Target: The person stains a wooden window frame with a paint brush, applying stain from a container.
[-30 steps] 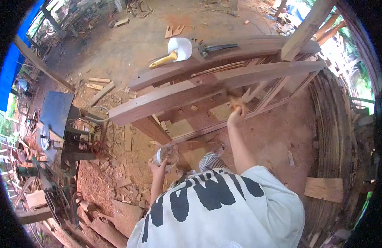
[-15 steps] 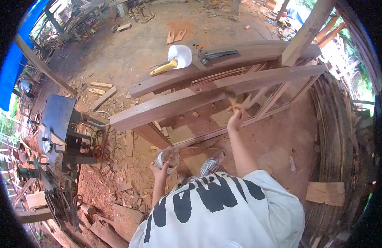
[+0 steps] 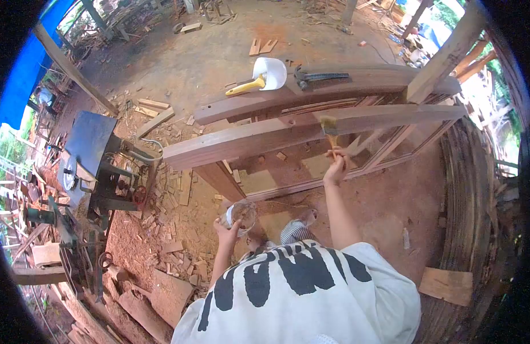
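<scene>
My right hand (image 3: 336, 166) grips the handle of a paintbrush (image 3: 330, 131). The bristles point up and lie against the side of the nearer wooden beam (image 3: 248, 135) of a frame. Down by my body, my left hand (image 3: 226, 231) holds a round clear tub (image 3: 242, 217) with brownish contents. On the farther beam (image 3: 311, 89) sit a white container (image 3: 272, 73), a yellow-handled tool (image 3: 245, 87) beside it and a hammer (image 3: 322, 76).
A machine with a dark metal table (image 3: 90, 137) stands at the left among wood scraps. Stacked boards (image 3: 462, 200) line the right side. A wooden post (image 3: 448, 54) rises beside the frame's right end. A small bottle (image 3: 406, 238) is on the ground.
The brush has swung from a blurred, lower position to upright against the nearer beam. My view has shifted, so the frame and hands appear farther right.
</scene>
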Motion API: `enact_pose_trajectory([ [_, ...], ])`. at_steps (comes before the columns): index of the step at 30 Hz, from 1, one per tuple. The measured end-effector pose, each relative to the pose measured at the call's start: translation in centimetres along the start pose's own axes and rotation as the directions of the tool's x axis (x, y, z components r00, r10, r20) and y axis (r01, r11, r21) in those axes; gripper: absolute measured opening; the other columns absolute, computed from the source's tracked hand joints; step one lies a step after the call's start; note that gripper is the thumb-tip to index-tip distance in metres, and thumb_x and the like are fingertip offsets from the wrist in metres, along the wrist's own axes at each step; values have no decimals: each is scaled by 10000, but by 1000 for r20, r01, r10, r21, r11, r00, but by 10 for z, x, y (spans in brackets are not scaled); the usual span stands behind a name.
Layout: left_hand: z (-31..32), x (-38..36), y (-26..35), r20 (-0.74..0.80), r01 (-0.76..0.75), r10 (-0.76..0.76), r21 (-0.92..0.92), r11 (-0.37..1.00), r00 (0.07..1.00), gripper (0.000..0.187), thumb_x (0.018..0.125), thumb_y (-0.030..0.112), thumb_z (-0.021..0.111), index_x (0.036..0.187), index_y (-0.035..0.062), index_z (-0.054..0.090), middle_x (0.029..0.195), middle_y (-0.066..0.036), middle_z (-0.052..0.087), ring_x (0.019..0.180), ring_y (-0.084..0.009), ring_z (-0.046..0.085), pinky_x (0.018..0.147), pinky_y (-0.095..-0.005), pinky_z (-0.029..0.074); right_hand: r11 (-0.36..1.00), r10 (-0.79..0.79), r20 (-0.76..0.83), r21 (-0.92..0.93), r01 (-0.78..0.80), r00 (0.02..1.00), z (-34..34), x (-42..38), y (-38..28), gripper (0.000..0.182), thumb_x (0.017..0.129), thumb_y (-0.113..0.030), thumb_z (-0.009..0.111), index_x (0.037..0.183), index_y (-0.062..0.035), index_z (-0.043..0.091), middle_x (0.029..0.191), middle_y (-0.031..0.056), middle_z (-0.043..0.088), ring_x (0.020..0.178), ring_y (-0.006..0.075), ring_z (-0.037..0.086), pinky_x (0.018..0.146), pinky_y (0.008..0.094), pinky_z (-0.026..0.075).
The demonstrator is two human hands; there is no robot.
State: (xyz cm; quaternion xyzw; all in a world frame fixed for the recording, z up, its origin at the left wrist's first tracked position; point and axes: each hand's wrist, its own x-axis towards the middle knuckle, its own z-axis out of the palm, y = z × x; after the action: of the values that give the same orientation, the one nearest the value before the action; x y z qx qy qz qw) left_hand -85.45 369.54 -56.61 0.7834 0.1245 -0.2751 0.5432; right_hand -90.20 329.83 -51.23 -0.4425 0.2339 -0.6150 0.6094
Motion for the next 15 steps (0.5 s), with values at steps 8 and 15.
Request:
enact_pose_trajectory([
  [8, -9, 3, -14, -21, -24, 23, -21, 999, 1000, 875, 703, 275, 789, 1341, 50, 235, 1232, -218, 420, 895, -299, 592, 526, -337, 533, 851, 369, -15, -397, -344, 929, -48, -25, 25, 150, 869, -92, 453, 811, -30, 578, 797, 37, 582, 668, 128, 539, 611, 257, 438],
  [15, -20, -18, 9, -23, 37, -37, 1, 999, 999, 884, 701, 245, 793, 1349, 63, 221, 1187, -217, 474, 868, -286, 604, 490, -326, 531, 977, 127, -66, -167, -136, 990, 14, 12, -35, 101, 899, -45, 474, 892, -37, 574, 845, 52, 586, 706, 137, 547, 636, 279, 460],
])
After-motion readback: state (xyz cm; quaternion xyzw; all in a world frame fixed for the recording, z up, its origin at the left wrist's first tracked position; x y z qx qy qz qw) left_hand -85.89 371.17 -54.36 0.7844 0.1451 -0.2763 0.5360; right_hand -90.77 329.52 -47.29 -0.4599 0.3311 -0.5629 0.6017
